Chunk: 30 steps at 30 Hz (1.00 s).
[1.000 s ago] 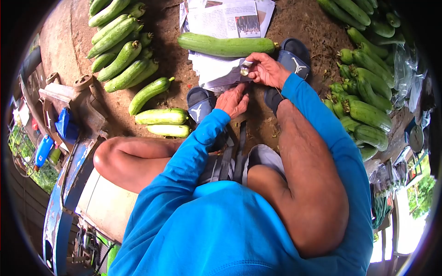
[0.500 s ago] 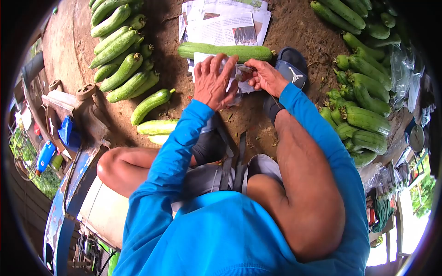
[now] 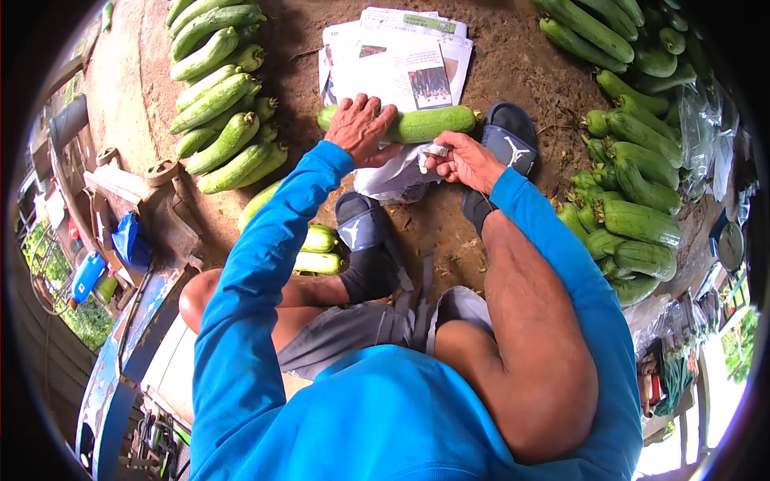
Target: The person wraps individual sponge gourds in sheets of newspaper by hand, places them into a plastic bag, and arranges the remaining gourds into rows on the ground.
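Observation:
A long green gourd (image 3: 433, 121) lies crosswise on sheets of printed paper. My left hand (image 3: 361, 132) is wrapped over its left part, fingers on the far side and thumb on the near side. Just below the gourd, my right hand (image 3: 469, 163) is closed in a pinch on a small whitish roll-like piece (image 3: 434, 151), whose exact kind I cannot make out. A crumpled whitish sheet (image 3: 393, 180) hangs or lies on the near side of the gourd, between the hands.
Stacked printed paper (image 3: 393, 60) lies beyond the gourd. Rows of green gourds stand left (image 3: 216, 104) and right (image 3: 642, 212), some on the right in clear plastic (image 3: 706, 120). Near my feet are sandals (image 3: 513, 148) and more gourds (image 3: 319, 263). A rusty metal part (image 3: 136, 192) sits at left.
My left hand has moved left and slightly up, from the white paper onto the gourd. The right hand has shifted slightly down and right. The sheet now lies lower, on the gourd's near side.

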Each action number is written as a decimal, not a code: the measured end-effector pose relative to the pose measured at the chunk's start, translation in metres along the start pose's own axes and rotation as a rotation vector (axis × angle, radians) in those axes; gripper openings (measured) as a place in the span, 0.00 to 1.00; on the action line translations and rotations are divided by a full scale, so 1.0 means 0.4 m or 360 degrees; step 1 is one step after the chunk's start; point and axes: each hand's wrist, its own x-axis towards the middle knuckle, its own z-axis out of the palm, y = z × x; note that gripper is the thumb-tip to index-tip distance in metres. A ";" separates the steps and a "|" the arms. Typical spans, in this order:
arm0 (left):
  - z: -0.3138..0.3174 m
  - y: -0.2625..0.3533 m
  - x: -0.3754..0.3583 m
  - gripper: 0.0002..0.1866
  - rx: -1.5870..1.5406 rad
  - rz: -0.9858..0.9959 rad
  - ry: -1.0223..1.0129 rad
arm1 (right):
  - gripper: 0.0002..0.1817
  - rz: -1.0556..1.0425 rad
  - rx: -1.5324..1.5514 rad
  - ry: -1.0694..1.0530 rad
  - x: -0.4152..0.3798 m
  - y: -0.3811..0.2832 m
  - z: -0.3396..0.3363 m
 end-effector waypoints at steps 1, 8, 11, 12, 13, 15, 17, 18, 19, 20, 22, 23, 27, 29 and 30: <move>0.005 0.004 -0.005 0.34 -0.0021 -0.0032 -0.0024 | 0.15 0.0024 0.0069 0.0037 0.004 0.002 0.000; 0.018 0.082 -0.044 0.38 -0.0314 -0.0370 0.0065 | 0.13 0.0008 0.0304 -0.0027 0.010 -0.019 0.000; -0.003 0.131 -0.069 0.41 -0.0406 -0.0348 0.0365 | 0.14 0.0003 0.0300 -0.0011 0.008 -0.030 0.006; -0.006 0.138 -0.076 0.41 -0.0364 -0.0314 0.0389 | 0.14 0.0002 0.0294 -0.0003 0.010 -0.031 0.005; -0.009 0.139 -0.080 0.40 -0.0370 -0.0347 0.0318 | 0.14 0.0010 0.0282 -0.0010 0.013 -0.032 0.004; -0.018 0.119 -0.075 0.40 -0.0391 -0.0346 0.0253 | 0.16 0.0012 0.0277 -0.0035 0.014 -0.044 0.007; -0.021 0.094 -0.063 0.38 -0.0381 -0.0315 0.0192 | 0.16 -0.0002 0.0307 -0.0041 0.009 -0.061 0.011; -0.016 0.076 -0.057 0.35 -0.0374 -0.0308 0.0199 | 0.16 -0.0023 0.0352 -0.0044 0.008 -0.066 0.012; -0.011 0.057 -0.048 0.34 -0.0429 -0.0352 0.0169 | 0.18 -0.0058 0.0342 -0.0068 0.009 -0.073 0.015; -0.008 0.038 -0.038 0.33 -0.0480 -0.0393 0.0139 | 0.18 -0.0060 0.0340 -0.0072 0.009 -0.079 0.018; -0.003 -0.003 -0.023 0.36 -0.0518 -0.0483 -0.0064 | 0.22 -0.0101 0.0161 -0.0017 -0.005 -0.105 0.046; -0.002 -0.031 -0.008 0.38 -0.0668 -0.0521 -0.0146 | 0.26 -0.0308 -0.0071 0.0055 -0.019 -0.099 0.066; 0.014 -0.103 0.013 0.44 -0.1153 -0.0687 -0.0195 | 0.21 -0.1585 -0.2051 0.0518 -0.063 -0.094 0.109; 0.009 -0.119 0.025 0.46 -0.1066 -0.0681 -0.0292 | 0.27 -0.1868 -0.2779 0.0463 -0.072 -0.108 0.113; 0.002 -0.126 0.032 0.47 -0.0979 -0.0671 -0.0397 | 0.27 -0.1879 -0.2786 0.0469 -0.060 -0.113 0.104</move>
